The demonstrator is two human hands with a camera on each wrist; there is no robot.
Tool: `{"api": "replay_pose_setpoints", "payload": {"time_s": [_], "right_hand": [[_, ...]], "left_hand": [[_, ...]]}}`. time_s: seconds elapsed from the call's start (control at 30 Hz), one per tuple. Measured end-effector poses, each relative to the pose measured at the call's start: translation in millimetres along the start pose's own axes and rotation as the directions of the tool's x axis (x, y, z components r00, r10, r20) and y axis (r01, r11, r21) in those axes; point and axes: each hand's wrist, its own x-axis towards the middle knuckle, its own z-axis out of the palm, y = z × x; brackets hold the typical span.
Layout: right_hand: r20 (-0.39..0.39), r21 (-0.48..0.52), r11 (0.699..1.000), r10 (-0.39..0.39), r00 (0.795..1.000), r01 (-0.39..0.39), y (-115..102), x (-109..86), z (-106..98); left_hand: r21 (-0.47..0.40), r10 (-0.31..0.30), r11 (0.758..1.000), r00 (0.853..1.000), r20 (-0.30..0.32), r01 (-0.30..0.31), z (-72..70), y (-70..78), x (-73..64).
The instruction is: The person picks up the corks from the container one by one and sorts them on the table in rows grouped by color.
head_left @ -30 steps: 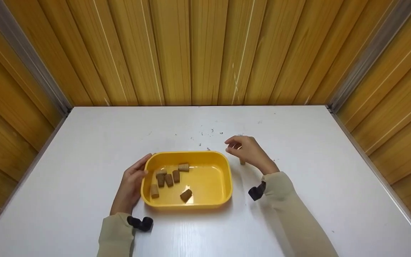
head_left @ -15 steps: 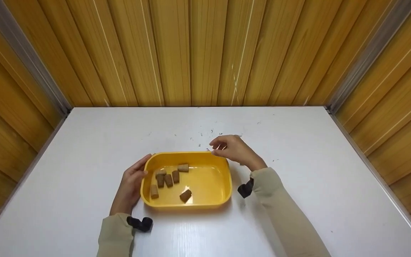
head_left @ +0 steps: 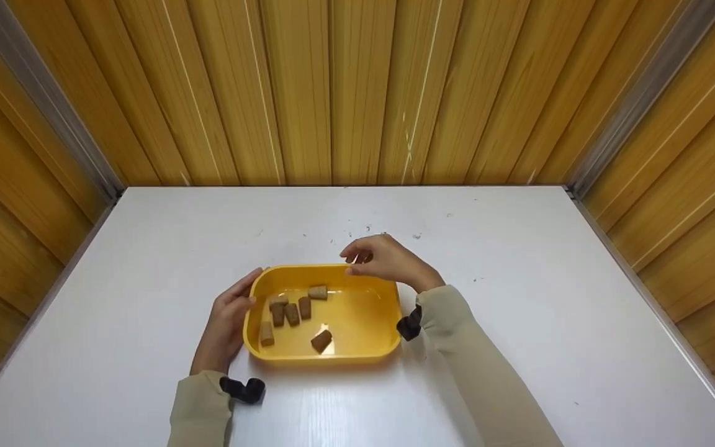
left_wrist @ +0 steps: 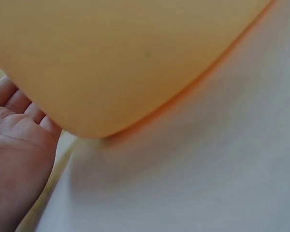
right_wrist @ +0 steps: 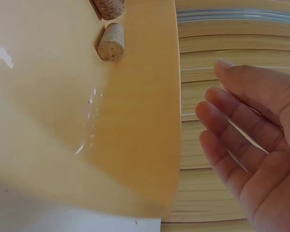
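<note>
My left hand [head_left: 227, 318]: fingers grip yellow tray [head_left: 364, 320], left side | my right hand [head_left: 387, 258]: fingers half-spread, holding nothing, by far edge

Across the top of the frame we see a back wall [head_left: 357, 93] of upright, honey-brown wood-look boards, streaked with thin pale lines. Similar boards cover the left wall [head_left: 16, 186] and the right wall [head_left: 686, 217], with grey strips [head_left: 646, 93] running down both corners. Below, we find a white table [head_left: 146, 261], dark specks [head_left: 368, 228] dotting its upper middle, and soft light glossing its surface at bottom centre.
</note>
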Motion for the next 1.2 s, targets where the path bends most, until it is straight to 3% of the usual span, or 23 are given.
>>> {"api": "replay_pose_setpoints", "payload": {"time_s": [0.6, 1.2], "right_hand": [[0.164, 0.016, 1.000, -0.012, 0.986, 0.009, -8, 20.5, 28], [0.264, -0.093, 0.995, 0.061, 0.963, -0.038, -4, 23.2, 47]], "left_hand": [[-0.014, 0.033, 0.999, 0.999, 0.010, -0.033, -1.0, -2.3, -1.3], [-0.005, 0.045, 0.999, 0.999, -0.004, -0.045, -0.5, -1.4, -0.8]]}}
